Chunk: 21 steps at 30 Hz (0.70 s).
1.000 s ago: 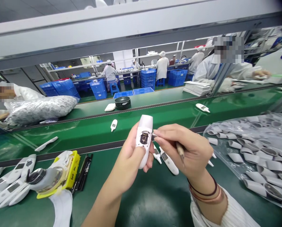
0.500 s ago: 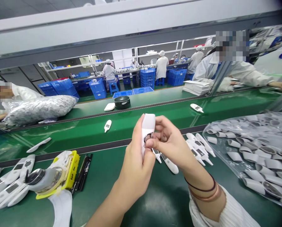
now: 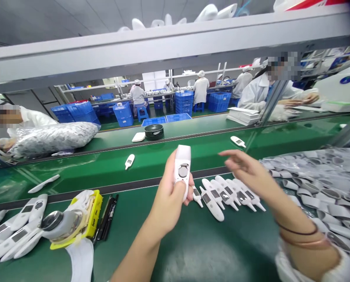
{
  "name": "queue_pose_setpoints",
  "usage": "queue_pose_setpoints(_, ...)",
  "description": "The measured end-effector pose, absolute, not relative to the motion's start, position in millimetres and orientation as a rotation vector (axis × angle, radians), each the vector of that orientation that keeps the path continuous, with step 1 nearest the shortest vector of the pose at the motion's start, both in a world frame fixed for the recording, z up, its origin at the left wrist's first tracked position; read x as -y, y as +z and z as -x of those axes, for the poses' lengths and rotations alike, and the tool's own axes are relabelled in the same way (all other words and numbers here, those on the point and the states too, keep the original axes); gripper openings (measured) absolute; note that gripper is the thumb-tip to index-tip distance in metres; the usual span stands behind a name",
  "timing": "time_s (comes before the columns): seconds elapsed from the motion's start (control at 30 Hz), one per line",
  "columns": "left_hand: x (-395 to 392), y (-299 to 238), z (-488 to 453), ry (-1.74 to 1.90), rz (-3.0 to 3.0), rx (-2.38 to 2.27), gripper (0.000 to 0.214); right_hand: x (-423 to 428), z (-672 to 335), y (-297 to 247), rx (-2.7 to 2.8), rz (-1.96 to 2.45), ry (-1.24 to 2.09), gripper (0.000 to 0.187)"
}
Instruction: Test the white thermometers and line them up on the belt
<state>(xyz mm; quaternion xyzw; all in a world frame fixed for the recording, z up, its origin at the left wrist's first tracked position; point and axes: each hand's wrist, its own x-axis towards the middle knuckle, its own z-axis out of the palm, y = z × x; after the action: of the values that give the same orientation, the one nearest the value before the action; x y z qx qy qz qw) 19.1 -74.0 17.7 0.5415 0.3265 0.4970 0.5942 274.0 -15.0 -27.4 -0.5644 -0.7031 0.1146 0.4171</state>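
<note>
My left hand [image 3: 169,199] is closed around a white digital thermometer [image 3: 183,156] and holds it upright, back towards me. A round recess in that back shows a silvery coin cell [image 3: 183,170]; my thumb presses just below it. My right hand [image 3: 248,168] is apart from the thermometer, to its right, fingers stretched out and slightly blurred, with nothing in them. Beneath and left of it, a row of similar white thermometers [image 3: 212,204] with small dark screens and narrow tips lies on the green bench [image 3: 204,250].
Right, a clear bag holds many grey-white sleeve-like caps [image 3: 336,207]. Left are more thermometers [image 3: 19,235], a yellow tray [image 3: 96,213] with a capped bottle [image 3: 63,223], and black pens [image 3: 107,219]. Beyond runs a green conveyor [image 3: 160,156] carrying scattered thermometers. Co-workers sit across it.
My right hand has left the thermometer and moved right, fingers opening out. The coin cell recess is now uncovered. My left hand still holds the thermometer. The view has tilted up slightly.
</note>
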Motion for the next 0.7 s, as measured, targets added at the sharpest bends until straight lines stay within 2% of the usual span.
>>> queue_pose_setpoints(0.07, 74, 22, -14, 1.184, -1.217, -0.721, 0.078, 11, -331, -44, 1.685, 1.607, 0.112, 0.016)
queue_pose_setpoints(0.17, 76, 26, -11, 1.175, -1.185, -0.702, 0.077, 15, -389, -73, 1.576, 1.788, -0.108, 0.029)
queue_pose_setpoints(0.23, 77, 26, -12, 1.172, -1.179, -0.704, 0.078, 19, -406, -95, 1.567, 1.823, -0.214, 0.027)
queue_pose_setpoints(0.43, 75, 22, -16, 1.182, -1.204, -0.728, 0.076, 14, -414, -134, 1.689, 1.731, -0.409, 0.021)
queue_pose_setpoints(0.57, 74, 17, -16, 1.194, -1.362, -0.896, 0.059, 8, -413, -140, 1.737, 1.658, -0.485, 0.011)
queue_pose_setpoints(0.63, 72, 13, -19, 1.279, -1.508, -1.055, 0.051, 5, -410, -146, 1.746, 1.645, -0.489, 0.014)
queue_pose_setpoints(0.7, 66, 8, -21, 1.396, -1.647, -1.228, 0.054, 3, -405, -152, 1.732, 1.649, -0.479, 0.020)
